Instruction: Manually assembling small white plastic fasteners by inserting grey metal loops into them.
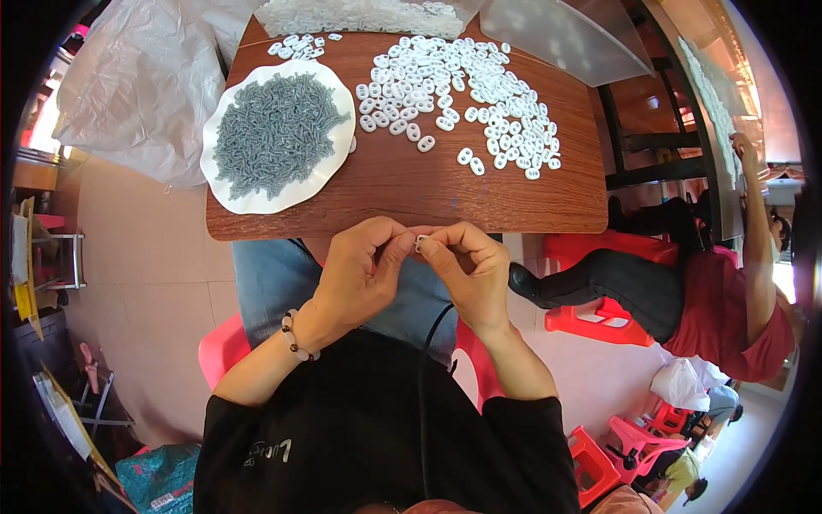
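Observation:
My two hands meet just off the near edge of the wooden table [411, 193], above my lap. Between the thumb and fingers of my right hand [473, 272] is a small white oval two-hole piece [420, 244]. Thumb and forefinger of my left hand [364, 272] are pinched together right beside it; whatever they grip is too small to make out. On the table's left side stands a white scalloped plate [224, 195] heaped with small grey rod-like pieces [276, 133]. Many loose white oval two-hole pieces [411, 77] are spread across the back and right.
A clear plastic bin [364, 19] of white pieces stands at the back, near a translucent panel [565, 38]. White plastic sacks [137, 94] hang at the left. To the right, a person in a dark red shirt [723, 308] works at another table, among red stools [599, 325].

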Demonstrator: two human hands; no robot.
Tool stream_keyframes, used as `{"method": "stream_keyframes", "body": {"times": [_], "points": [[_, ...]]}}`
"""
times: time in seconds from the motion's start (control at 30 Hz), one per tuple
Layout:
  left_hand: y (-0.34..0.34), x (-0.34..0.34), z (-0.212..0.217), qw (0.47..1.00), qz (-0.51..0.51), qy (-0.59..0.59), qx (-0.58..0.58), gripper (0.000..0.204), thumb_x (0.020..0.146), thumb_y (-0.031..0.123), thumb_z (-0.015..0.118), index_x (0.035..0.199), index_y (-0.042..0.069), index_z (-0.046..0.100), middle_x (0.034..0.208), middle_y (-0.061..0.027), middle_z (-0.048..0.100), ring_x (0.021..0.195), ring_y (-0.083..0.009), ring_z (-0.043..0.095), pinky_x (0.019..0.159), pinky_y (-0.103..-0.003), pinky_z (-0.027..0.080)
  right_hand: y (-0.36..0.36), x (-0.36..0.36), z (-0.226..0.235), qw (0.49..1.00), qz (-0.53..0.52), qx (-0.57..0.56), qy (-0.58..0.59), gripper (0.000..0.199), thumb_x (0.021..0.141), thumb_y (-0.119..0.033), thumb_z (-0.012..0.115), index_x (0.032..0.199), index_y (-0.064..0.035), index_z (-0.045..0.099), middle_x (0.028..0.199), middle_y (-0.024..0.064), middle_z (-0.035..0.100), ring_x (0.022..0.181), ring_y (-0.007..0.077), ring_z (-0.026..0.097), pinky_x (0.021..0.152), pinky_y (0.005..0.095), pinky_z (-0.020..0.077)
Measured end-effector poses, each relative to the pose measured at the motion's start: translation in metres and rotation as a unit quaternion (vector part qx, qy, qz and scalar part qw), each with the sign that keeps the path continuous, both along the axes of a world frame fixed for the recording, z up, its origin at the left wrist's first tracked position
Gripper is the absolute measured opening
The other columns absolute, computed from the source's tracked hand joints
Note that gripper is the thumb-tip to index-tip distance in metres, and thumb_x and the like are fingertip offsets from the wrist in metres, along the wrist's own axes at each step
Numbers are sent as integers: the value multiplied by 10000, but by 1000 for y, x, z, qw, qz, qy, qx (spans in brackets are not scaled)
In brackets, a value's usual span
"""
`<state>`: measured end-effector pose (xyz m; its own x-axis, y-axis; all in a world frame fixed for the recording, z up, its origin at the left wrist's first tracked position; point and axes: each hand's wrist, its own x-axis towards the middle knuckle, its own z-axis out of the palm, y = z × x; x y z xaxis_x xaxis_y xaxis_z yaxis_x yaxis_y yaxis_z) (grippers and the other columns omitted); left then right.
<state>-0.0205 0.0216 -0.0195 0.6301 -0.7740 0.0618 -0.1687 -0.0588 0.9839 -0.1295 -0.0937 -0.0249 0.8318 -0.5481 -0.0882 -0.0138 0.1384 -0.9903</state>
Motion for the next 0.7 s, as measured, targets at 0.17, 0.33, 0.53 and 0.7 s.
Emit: {"method": "stream_keyframes", "body": {"times": [0.17, 0.33, 0.53, 0.7], "points": [[-3, 1, -3, 999, -9, 33, -10, 177, 945, 101, 536, 862, -32, 618, 738, -99, 613, 631, -153, 525, 575, -270, 419, -2, 0, 2, 999, -4, 32, -2, 72, 905, -8, 588, 936, 53, 611, 992, 123, 670, 828, 99, 616, 788, 241, 511], [-2, 4, -8, 996, -22, 85, 33, 250, 979, 157, 488, 848, -25, 601, 686, -41, 548, 632, -94, 461, 581, -241, 404, -5, 0, 0, 998, -7, 57, -8, 72, 909, -14, 578, 940, 44, 609, 1001, 131, 673, 849, 101, 620, 799, 240, 508], [-3, 6, -7, 985, -35, 166, 3, 317, 997, 225, 458, 845, -17, 594, 693, -7, 542, 649, -68, 470, 587, -225, 406, -7, 1, -3, 997, -15, 77, -13, 84, 918, -28, 569, 937, 46, 604, 1020, 152, 671, 864, 111, 629, 807, 249, 514], [0, 9, -9, 978, -52, 200, -2, 326, 993, 267, 484, 922, -16, 628, 746, -15, 602, 688, -68, 521, 632, -208, 425, -7, 1, -3, 996, -16, 82, -14, 91, 922, -39, 567, 935, 43, 603, 1027, 161, 668, 867, 130, 642, 801, 263, 525]]}}
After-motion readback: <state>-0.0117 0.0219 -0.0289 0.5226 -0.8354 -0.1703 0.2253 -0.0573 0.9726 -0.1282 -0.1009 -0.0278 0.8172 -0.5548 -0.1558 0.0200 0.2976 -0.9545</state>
